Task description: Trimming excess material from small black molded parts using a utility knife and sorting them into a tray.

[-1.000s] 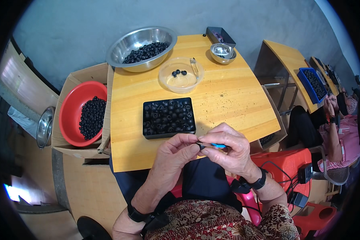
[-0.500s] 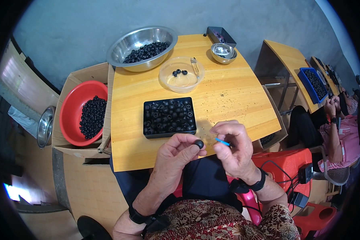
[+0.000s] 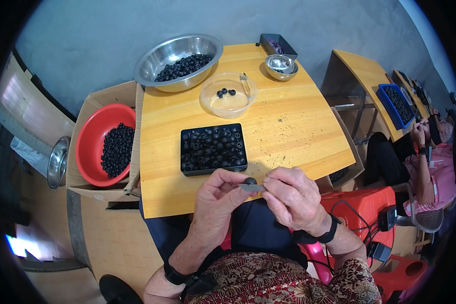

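Note:
Between the thumb and fingers of my left hand (image 3: 215, 200) is a small round black part (image 3: 250, 180). My right hand (image 3: 293, 196) pinches a thin, flat grey blade (image 3: 253, 187), which lies against the near side of the black part. Whether its edge cuts into the part cannot be seen. Just beyond my hands, a black rectangular tray (image 3: 213, 172) is filled with similar round parts, some showing holes. Farther back, a clear plastic bowl (image 3: 213, 109) contains several black parts and a slim cutter (image 3: 245, 84) leaning at its right side.
A large steel basin (image 3: 147, 71) of black parts stands at the back left. Left of the table, a red basin (image 3: 86, 152) sits in a cardboard box (image 3: 101, 96). Dark crumbs dot the table (image 3: 309, 126). A co-worker (image 3: 433, 172) sits at right beside a blue tray (image 3: 403, 121).
My right hand has come slightly down and left and turned, bringing the blade against the black part. The blue piece that showed at its fingers is now hidden. My left hand keeps its grip.

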Tool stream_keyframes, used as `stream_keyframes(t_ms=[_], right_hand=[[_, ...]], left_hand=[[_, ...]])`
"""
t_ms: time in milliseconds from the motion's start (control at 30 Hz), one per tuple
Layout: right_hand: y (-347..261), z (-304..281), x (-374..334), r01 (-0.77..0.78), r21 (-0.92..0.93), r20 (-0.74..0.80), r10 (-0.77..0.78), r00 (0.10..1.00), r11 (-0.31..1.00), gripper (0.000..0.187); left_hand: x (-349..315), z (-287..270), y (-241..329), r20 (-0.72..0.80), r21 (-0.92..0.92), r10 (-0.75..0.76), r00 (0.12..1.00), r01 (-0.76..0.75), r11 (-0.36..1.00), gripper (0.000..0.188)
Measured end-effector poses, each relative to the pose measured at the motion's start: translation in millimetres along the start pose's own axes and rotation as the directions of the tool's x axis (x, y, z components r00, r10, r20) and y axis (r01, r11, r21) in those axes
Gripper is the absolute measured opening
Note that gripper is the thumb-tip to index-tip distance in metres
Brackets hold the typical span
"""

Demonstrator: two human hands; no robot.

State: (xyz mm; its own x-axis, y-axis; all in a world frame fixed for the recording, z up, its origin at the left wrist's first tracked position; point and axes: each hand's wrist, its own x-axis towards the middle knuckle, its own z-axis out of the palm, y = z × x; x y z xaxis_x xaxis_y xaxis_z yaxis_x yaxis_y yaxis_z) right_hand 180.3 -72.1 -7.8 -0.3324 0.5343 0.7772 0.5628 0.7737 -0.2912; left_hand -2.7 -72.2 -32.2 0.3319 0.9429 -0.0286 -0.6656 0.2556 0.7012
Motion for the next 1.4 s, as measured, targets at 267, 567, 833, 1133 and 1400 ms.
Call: stream_keyframes(t_ms=[267,567,833,1133,1400], right_hand=[[2.0,0.0,0.1,0.027,-0.065,0.023,-0.026,0.999,0.997,0.031],[5.2,7.3,-3.7,0.071,-0.112,0.029,-0.068,0.997,0.991,0.030],[12.2,11.6,-6.8,0.108,-0.164,0.044,-0.102,0.994,0.981,0.027],[23.4,3.2,6.0,-0.236,0.019,-0.189,0.235,0.953,0.972,0.012],[-2.4,-4.5,9.8,-0.332,0.274,0.016,0.341,0.940,0.903,0.031]], left_hand=[[-0.8,-1.0,-1.5,0.005,0.027,0.048,0.999,-0.048,0.998,0.015],[1.8,2.2,-11.7,-0.087,0.252,0.237,0.968,-0.209,0.945,0.014],[0.4,-0.6,-13.2,-0.074,0.194,0.260,0.963,-0.242,0.951,0.015],[3.4,7.2,-0.9,-0.015,0.131,0.247,0.969,-0.243,0.961,0.011],[5.8,0.6,-8.5,0.042,-0.023,0.129,0.991,-0.128,0.991,0.012]])
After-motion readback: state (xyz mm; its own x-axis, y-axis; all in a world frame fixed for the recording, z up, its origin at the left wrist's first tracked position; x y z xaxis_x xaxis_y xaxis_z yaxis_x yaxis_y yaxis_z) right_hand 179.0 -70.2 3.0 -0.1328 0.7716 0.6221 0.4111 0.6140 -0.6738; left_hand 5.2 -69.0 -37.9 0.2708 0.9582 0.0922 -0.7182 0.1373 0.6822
